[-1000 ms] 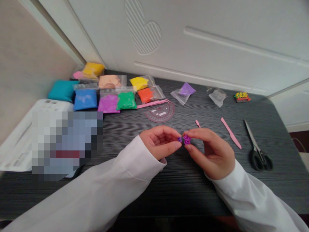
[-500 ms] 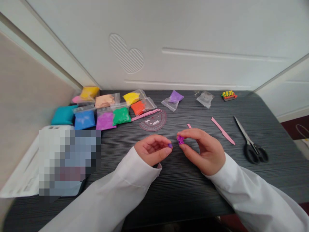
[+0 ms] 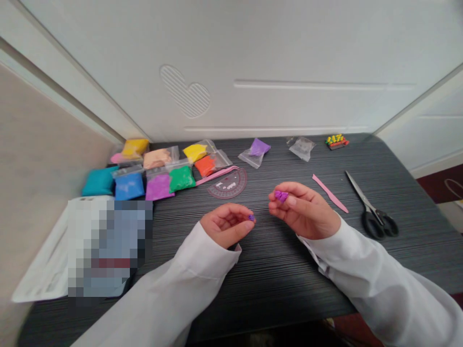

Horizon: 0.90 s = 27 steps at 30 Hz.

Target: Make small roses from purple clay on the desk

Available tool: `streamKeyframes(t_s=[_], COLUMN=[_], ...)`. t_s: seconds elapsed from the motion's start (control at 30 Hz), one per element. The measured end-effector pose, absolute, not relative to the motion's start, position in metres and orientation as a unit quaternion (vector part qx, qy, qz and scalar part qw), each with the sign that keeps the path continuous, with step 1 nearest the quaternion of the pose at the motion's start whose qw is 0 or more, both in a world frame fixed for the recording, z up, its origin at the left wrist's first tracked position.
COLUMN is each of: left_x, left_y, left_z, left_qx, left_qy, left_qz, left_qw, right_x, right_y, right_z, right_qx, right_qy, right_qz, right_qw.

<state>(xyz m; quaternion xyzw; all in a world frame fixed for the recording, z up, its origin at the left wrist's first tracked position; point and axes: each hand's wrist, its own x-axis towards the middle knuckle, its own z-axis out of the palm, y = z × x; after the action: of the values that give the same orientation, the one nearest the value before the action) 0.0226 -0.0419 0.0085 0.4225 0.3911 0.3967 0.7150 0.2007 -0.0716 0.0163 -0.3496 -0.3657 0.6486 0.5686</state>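
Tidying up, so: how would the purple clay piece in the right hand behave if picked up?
The purple clay piece looks light and soft, being small and pinched in the right hand. Its creased shape would probably dent under a firm squeeze. Lumpy, it seems unlikely to roll far.

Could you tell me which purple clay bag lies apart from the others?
The pale lilac bag, right of the cluster; the deeper purple bag sits within it.
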Motion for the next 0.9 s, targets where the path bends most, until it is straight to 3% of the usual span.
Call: streamKeyframes(t_s=[0.9], left_x=[0.0235], left_y=[-0.0416], left_z=[0.0093], left_qx=[0.429], left_qy=[0.396], left_qz=[0.393], left_qw=[0.711], right_x=[0.2021], right_y=[-0.0683], right_z=[0.0118], right_qx=[-0.366], right_qy=[-0.356], right_qz=[0.646], right_qw=[0.567])
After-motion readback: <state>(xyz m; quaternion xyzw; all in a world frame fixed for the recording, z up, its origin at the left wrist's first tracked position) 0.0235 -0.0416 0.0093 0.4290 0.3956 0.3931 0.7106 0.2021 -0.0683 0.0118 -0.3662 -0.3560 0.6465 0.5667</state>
